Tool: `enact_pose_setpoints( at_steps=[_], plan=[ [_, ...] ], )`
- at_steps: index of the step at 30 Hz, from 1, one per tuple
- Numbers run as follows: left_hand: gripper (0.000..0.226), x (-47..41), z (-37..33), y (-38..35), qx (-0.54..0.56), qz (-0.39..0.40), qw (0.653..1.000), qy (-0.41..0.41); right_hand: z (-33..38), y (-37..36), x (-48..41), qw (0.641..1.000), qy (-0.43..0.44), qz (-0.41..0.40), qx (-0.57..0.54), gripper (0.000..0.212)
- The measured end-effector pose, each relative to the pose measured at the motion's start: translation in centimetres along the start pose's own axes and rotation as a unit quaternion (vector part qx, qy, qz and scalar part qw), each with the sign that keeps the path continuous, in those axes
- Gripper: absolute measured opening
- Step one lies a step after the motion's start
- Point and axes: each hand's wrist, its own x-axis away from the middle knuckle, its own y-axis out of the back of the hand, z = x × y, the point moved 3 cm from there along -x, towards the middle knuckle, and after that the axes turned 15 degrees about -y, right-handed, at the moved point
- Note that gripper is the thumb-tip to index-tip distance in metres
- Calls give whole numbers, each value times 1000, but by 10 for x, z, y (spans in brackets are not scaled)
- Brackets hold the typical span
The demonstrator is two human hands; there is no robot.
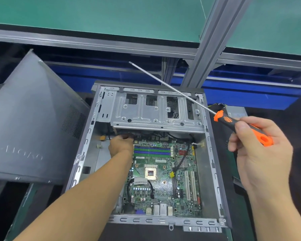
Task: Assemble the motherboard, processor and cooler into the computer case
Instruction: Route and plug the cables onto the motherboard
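An open computer case (87, 141) lies on its side in the middle of the bench. A green motherboard (165, 180) sits inside it, with the processor (150, 173) in its socket. My left hand (121, 145) reaches deep into the case at the board's far left corner, below the drive cage (156, 112); its fingertips are hidden there. My right hand (257, 146) grips the orange and black handle of a long screwdriver (233, 121) above the case's right wall. The steel shaft points up and left. No cooler shows.
The grey side panel (33, 122) leans at the left of the case. A power supply (236, 112) with cables lies behind my right hand. An aluminium frame post (207, 44) rises behind the case, under a green shelf (97, 14).
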Motion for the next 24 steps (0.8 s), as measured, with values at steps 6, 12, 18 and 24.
enact_pose_setpoints(
  at_steps=[6, 12, 18, 24],
  plan=[
    [13, -1, -5, 2, 42, 8, 998, 51, 7, 2, -1, 1000, 21, -1, -2, 12],
    [13, 2, -8, 4, 23, 1, 999, 39, 42, -3, -16, 996, 90, -15, -15, 30],
    [10, 4, -9, 7, -39, 21, 999, -5, 66, -27, -31, 994, 98, 7, 46, 68],
    [7, 5, -14, 10, -73, 40, 996, -23, 85, -42, -37, 977, 167, 41, 128, 64]
  ],
)
